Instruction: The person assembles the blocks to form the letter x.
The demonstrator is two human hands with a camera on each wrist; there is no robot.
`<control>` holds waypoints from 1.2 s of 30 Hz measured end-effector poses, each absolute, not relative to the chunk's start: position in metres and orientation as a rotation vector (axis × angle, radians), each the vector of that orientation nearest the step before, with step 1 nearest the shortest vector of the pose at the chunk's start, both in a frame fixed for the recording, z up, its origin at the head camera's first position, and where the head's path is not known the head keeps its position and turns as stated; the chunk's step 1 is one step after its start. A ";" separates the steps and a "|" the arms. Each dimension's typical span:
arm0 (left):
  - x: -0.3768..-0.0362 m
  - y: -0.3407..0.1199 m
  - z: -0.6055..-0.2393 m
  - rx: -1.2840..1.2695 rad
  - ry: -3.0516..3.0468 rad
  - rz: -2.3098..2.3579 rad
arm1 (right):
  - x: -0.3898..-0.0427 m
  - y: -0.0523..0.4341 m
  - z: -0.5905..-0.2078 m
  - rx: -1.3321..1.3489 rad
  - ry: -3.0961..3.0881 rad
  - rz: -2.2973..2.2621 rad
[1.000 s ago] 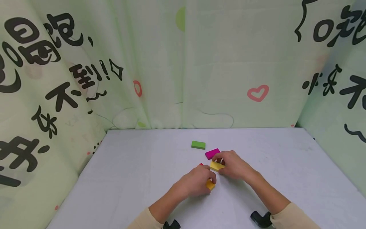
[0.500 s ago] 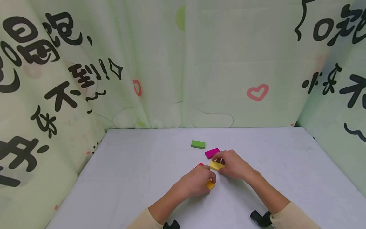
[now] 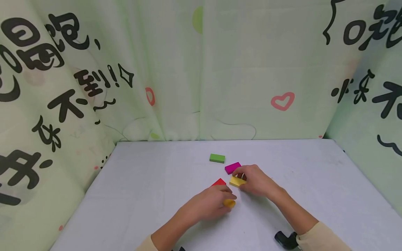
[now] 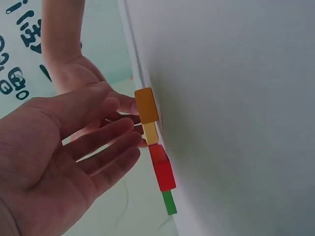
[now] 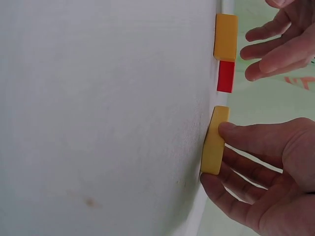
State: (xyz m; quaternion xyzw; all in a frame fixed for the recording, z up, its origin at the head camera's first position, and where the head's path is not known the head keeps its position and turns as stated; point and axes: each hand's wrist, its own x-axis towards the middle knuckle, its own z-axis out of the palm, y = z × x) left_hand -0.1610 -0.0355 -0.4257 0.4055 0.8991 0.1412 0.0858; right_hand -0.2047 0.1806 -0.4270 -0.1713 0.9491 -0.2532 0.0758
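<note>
The right hand (image 3: pixel 255 181) pinches the yellow block (image 3: pixel 237 181) near the middle of the counter (image 3: pixel 141 195), thumb on one long edge and fingers on the other; the right wrist view shows it lying flat, gripped across its short width. The block sits at the hand's fingertips, on its left side, its long axis running roughly left to right. The left hand (image 3: pixel 208 202) hovers just beside the orange block (image 3: pixel 229 203), fingers straight and relaxed, holding nothing; whether a fingertip touches it is unclear. The red block (image 3: pixel 218 182) lies just beyond the left hand, the magenta block (image 3: pixel 232 167) just beyond the right, and the green block (image 3: pixel 217 158) farther back.
</note>
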 end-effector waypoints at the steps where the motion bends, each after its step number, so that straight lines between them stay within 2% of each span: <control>1: -0.159 -0.038 -0.425 1.217 2.676 0.394 | -0.205 0.181 -0.427 -0.511 2.846 -0.757; 11: -0.141 -0.053 -0.420 1.156 2.577 0.144 | -0.203 0.180 -0.428 -0.472 2.857 -0.734; 36: -0.132 -0.062 -0.425 1.015 2.493 0.100 | -0.202 0.178 -0.428 -0.446 2.856 -0.726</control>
